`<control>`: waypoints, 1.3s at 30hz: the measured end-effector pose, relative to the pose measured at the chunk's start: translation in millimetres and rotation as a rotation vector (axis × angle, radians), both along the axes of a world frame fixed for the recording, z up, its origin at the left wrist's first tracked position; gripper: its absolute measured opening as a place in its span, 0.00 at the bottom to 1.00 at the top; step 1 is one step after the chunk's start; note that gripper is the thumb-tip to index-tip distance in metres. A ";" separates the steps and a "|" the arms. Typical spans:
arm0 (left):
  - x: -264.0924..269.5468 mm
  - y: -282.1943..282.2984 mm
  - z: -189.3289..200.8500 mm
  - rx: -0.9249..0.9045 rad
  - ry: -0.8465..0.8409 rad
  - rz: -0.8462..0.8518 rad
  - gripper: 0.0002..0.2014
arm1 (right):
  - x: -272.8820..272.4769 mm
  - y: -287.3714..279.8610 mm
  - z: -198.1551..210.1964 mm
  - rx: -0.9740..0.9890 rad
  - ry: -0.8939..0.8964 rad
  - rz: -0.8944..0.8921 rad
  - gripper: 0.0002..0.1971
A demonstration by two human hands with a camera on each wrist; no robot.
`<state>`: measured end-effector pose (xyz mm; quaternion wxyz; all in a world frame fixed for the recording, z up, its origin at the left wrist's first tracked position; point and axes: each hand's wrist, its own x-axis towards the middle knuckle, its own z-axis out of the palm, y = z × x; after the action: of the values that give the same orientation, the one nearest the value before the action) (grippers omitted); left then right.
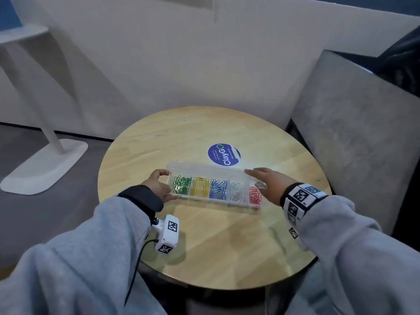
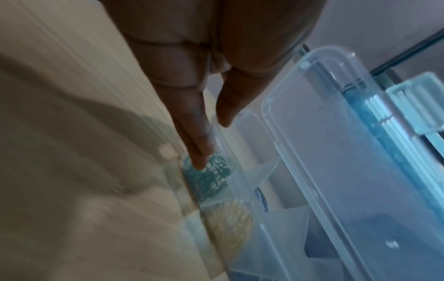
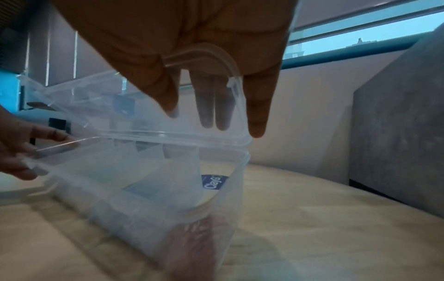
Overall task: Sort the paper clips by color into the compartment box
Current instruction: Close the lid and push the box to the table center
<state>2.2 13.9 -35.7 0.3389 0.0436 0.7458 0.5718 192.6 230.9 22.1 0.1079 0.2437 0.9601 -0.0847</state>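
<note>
A clear compartment box lies across the round wooden table. Its compartments hold, from left to right, green clips, yellow clips, blue clips, white clips and red clips. The hinged lid stands partly raised over them. My left hand grips the box's left end, thumb at the front, fingers at the back. My right hand lies flat on the lid's right end with straight fingers. The left wrist view shows the green clips below my fingers.
A round blue ClayGo sticker sits on the table just behind the box. A grey cushion rises close on the right. A white stand with a flat base is on the floor to the left. A wall runs behind the table.
</note>
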 end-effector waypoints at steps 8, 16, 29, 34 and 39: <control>-8.4 -1.8 25.5 0.066 -0.304 0.102 0.24 | 5.7 -2.1 -9.7 -0.047 0.011 0.034 0.38; -3.5 12.6 26.2 -0.264 -0.004 -0.142 0.27 | 1.3 -0.2 -24.8 -0.090 -0.192 0.058 0.35; 9.3 29.3 23.9 -0.835 0.778 -0.988 0.29 | -8.7 13.4 -43.7 0.068 -0.268 0.157 0.30; 12.1 24.6 11.9 -0.931 0.868 -1.080 0.32 | -8.7 17.4 -47.8 0.054 -0.249 0.159 0.31; 19.1 21.6 3.0 -1.023 0.999 -1.075 0.42 | -8.8 18.2 -48.8 0.055 -0.236 0.162 0.31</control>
<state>21.3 35.5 -32.8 0.1746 0.4747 0.8491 -0.1526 183.9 249.2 -26.7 0.2197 0.1767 0.9592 -0.0204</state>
